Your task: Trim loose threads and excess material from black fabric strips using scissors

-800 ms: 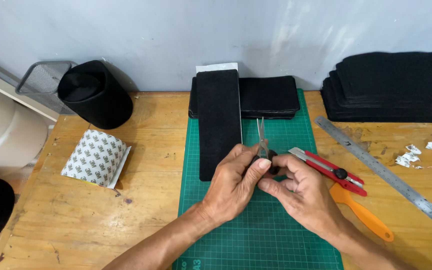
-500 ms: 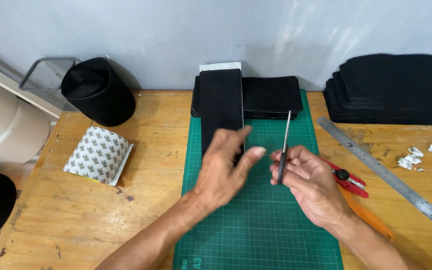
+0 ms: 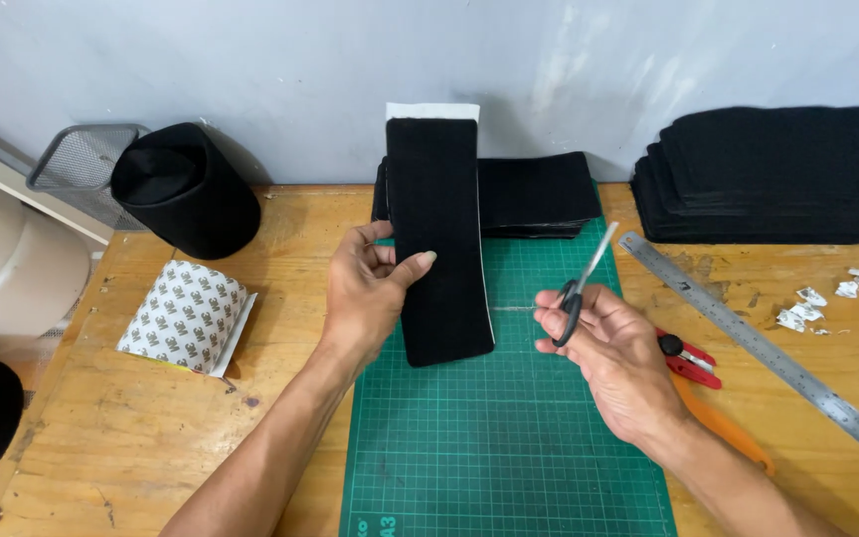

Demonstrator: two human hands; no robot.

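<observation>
My left hand (image 3: 368,288) grips the left edge of a long black felt strip (image 3: 438,235) with a white backing, holding it upright over the green cutting mat (image 3: 499,438). My right hand (image 3: 608,353) holds a pair of small scissors (image 3: 586,278) by the black handles, blades pointing up and to the right. The scissors hang to the right of the strip and do not touch it.
A stack of black felt pieces (image 3: 539,194) lies behind the mat, a larger stack (image 3: 777,174) at the back right. A steel ruler (image 3: 763,348), a red cutter (image 3: 688,360), an orange tool (image 3: 723,423), white scraps (image 3: 827,298), a patterned roll (image 3: 186,318), a black fabric roll (image 3: 186,189) and a mesh basket (image 3: 82,164) surround it.
My hands have separated. The left hand moved left and took hold of the black strip, lifting it. The right hand kept the scissors and moved right.
</observation>
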